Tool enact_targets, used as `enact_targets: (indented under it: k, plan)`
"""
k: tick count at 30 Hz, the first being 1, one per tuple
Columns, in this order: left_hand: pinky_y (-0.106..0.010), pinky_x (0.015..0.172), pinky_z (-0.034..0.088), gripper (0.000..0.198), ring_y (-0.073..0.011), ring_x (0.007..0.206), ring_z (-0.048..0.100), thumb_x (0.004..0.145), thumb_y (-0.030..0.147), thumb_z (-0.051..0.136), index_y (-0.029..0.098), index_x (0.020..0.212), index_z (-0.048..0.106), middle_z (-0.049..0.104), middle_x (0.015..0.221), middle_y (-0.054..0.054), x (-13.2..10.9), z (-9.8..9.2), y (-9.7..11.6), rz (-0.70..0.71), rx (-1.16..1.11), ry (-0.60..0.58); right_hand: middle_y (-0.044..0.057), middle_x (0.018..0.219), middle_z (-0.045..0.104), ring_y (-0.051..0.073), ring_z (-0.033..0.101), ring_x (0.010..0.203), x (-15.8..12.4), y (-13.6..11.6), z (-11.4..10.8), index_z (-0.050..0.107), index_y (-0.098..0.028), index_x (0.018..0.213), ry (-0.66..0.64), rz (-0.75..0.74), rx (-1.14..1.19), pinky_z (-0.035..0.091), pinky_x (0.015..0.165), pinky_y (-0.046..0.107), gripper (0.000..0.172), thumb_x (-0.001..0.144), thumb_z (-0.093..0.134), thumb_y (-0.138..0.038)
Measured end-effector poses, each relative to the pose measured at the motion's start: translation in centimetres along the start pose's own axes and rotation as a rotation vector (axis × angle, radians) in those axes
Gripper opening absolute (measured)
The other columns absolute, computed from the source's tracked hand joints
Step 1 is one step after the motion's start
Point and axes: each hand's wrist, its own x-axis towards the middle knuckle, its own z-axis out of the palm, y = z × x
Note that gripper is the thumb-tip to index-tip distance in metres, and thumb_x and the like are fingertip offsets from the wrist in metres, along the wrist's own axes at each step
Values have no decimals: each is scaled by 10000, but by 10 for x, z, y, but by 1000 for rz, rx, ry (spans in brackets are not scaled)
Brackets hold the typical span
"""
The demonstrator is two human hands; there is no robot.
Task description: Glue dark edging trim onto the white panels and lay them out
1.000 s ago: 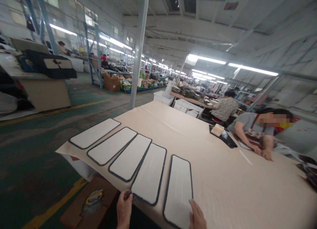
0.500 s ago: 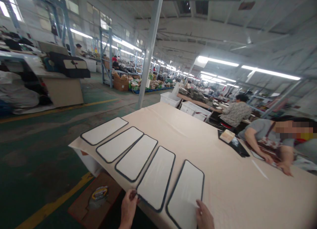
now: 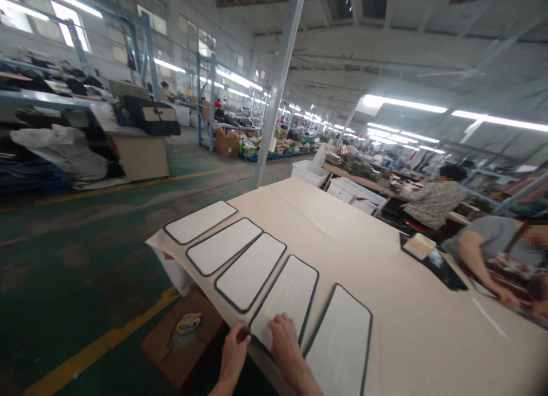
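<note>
Several white panels with rounded corners and dark edging lie in a fanned row along the table's near left side. At the near corner of one white panel [image 3: 295, 287], my left hand [image 3: 233, 353] is closed, thumb and fingers pinching its dark edge. My right hand [image 3: 286, 344] rests on the same panel's face, fingers slightly bent and holding nothing, covering part of its lower end. Another white panel [image 3: 342, 333] lies to the right, its lower end cut off by the frame. To the left are a neighbouring panel [image 3: 250, 273] and two further ones.
The table [image 3: 411, 327] has a pale beige covering. A co-worker [image 3: 488, 253] sits at its right side, near a black sheet [image 3: 447, 270] with a beige block [image 3: 420, 246]. Below the left edge, a brown box [image 3: 171, 333] carries a roll of tape [image 3: 188, 323]. A metal post [image 3: 280, 88] rises behind.
My right hand has moved left from the rightmost panel onto the panel beside it. My left hand stays at that panel's near corner. The view has turned slightly left.
</note>
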Motion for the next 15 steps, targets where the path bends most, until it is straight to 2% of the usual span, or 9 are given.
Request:
enact_targets:
  k: [2, 4, 7, 8, 10, 12, 13, 15]
  plan:
    - [-336, 730, 524, 164, -265, 811, 681, 577, 146, 581, 160, 724, 654, 718, 791, -86, 0, -7, -6, -53, -68, -56, 72, 1009, 659, 234, 559, 1010, -3, 2, 8, 651, -209, 979, -16, -23, -27, 421, 896, 368, 439, 659, 454, 17]
    - [-359, 674, 538, 212, -264, 783, 692, 655, 215, 551, 163, 836, 649, 721, 874, -100, 2, -20, -13, -110, -193, -59, 79, 1120, 639, 245, 534, 1105, -10, 8, 11, 626, -217, 1068, -30, -34, -55, 400, 948, 374, 509, 652, 455, 22]
    - [-378, 749, 530, 186, -257, 816, 683, 679, 217, 538, 178, 842, 617, 708, 898, -93, 12, -47, -12, -65, -216, 98, 108, 1159, 635, 261, 548, 1126, -15, 13, 16, 620, -186, 1108, -64, -13, -100, 393, 970, 373, 542, 660, 422, 45]
    - [-374, 801, 512, 167, -257, 853, 670, 660, 180, 545, 179, 810, 618, 701, 887, -88, 17, -53, -6, 9, -138, 150, 125, 1163, 635, 264, 558, 1120, -14, 14, 17, 615, -165, 1125, -75, 5, -115, 397, 970, 370, 549, 669, 401, 55]
    - [-366, 911, 450, 221, -249, 964, 625, 662, 106, 515, 174, 825, 648, 688, 942, -90, 30, -57, 17, 234, 98, 165, 146, 1138, 647, 260, 584, 1093, -10, 14, 21, 593, -128, 1172, -96, 47, -138, 415, 951, 349, 578, 685, 359, 76]
    - [-393, 981, 379, 382, -246, 1109, 548, 720, 52, 436, 173, 999, 667, 649, 1119, -99, 44, -48, 45, 510, 461, 77, 149, 1122, 655, 246, 597, 1078, -4, 14, 22, 572, -113, 1208, -114, 82, -148, 424, 933, 310, 603, 690, 338, 87]
    - [-417, 991, 357, 440, -256, 1164, 508, 769, 55, 401, 180, 1117, 640, 606, 1216, -105, 52, -40, 59, 578, 647, 38, 149, 1124, 655, 236, 601, 1073, -1, 14, 22, 567, -111, 1217, -123, 97, -146, 428, 918, 285, 614, 684, 339, 91]
    - [-439, 990, 337, 498, -278, 1223, 450, 842, 80, 341, 188, 1284, 545, 513, 1347, -114, 65, -20, 80, 599, 951, -40, 143, 1149, 646, 218, 617, 1048, 5, 16, 20, 561, -126, 1231, -136, 126, -134, 442, 876, 245, 642, 665, 351, 94]
